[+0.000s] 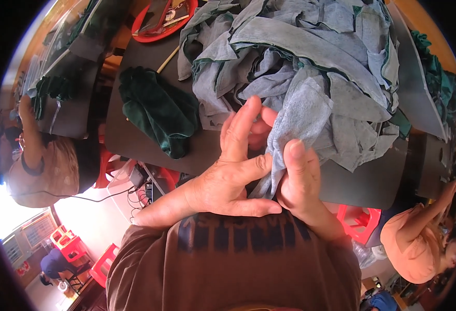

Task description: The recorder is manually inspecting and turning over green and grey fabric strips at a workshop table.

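**Light-grey strip between two hands, on a slant**

Looking straight down from head height. Front and centre: a long, light-grey, fuzzy fabric strip (303, 106), narrow at the bottom and wider up top. Held up between both hands, just in front of a big heap of grey cloth pieces with dark green edges (295, 39) on the dark counter (362, 185).

Main thing here, the angle. Long axis running from the narrow tail, low and to the left, up and away to the right, with the wide end pointing at the heap. Overlapping the heap from this viewpoint, so can't tell about actual contact.

Right hand (300, 181): over on the strip's right side, thumb upright just below the wide part, seemingly pinching the cloth. Nearer of the two to the wide end, too. Left hand (228, 173): on the opposite side, fingers loosely fanned, one fingertip against the left edge. Could be a light pinch, could be just a touch, honestly can't tell.

Off to the left, well apart from the strip: a dark green, velvety, bag-like piece (158, 111) lying on the counter. Just beyond, a thin wooden stick (168, 59) and a round red tray (150, 39) with small stuff inside.
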The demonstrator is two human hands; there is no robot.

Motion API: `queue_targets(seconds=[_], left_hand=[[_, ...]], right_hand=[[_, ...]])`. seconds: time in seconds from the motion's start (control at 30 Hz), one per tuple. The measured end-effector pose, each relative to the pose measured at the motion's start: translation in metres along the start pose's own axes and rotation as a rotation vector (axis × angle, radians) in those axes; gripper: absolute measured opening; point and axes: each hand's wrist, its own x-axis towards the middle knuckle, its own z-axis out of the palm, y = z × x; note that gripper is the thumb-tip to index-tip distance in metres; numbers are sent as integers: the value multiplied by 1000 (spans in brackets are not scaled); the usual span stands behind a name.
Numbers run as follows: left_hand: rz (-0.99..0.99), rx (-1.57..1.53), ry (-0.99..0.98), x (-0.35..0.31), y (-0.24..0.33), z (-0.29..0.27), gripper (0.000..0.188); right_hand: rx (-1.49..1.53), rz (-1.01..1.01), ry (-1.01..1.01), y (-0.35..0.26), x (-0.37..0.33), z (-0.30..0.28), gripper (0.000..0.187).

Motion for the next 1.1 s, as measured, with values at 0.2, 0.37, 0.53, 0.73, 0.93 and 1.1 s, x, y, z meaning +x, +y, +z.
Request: queue_targets(seconds=[0.2,0.37,0.53,0.73,0.93,1.1], left_hand=[[-167,-95,-49,10,11,-4,79],[-268,-641,296,13,7,4,33],[-245,-697,303,12,1,7,23],[-173,-628,214,8,4,11,22],[-421,-901,-16,5,14,1,29],[-693,-938,207,20,26,4,60]], right_hand=[[-254,-135,-142,17,6,-2,46],[-362,-129,-133,19,4,-2,45],[-85,-93,-48,6,-3,-9,50],[-3,-115,137,6,-2,0,34],[-429,-245,-81,27,7,-15,42],[-438,-60,-19,33,5,-16,50]])
